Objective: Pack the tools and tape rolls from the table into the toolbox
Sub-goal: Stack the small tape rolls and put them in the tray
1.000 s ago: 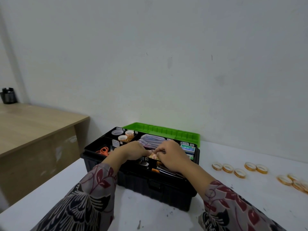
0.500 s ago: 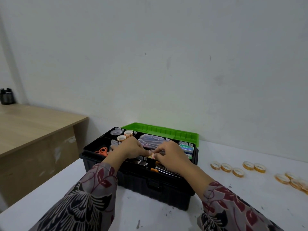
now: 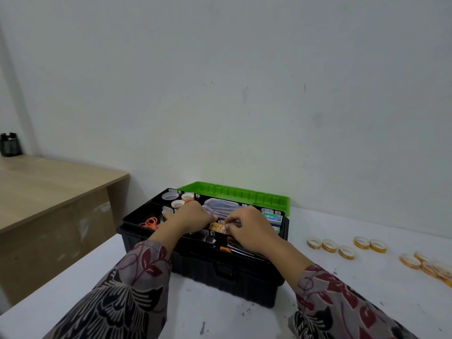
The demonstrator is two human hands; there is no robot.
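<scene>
- The toolbox (image 3: 203,270) is set on the white table (image 3: 220,319). Its long side runs left to right, a little slanted. Its green lid (image 3: 234,194) is laid open at the back, toward the wall.
- A small patterned tape roll (image 3: 217,227) is held over the middle of the top tray. Its orange band is turned toward the camera. Which way its hole points cannot be told.
- The roll is pinched from the left by the left hand (image 3: 190,217). The fingers are curled and the back of the hand is turned up.
- It is pinched from the right by the right hand (image 3: 252,228), with bent fingertips set at the roll's edge.
- Both forearms are stretched forward over the front wall of the box.
- Orange scissors (image 3: 149,222) are seen in the left part of the tray.
- Three packed rolls (image 3: 187,197) are seen in the back left parts.
- Loose tape rolls (image 3: 346,248) are laid flat on the table to the right, well apart from the box.
</scene>
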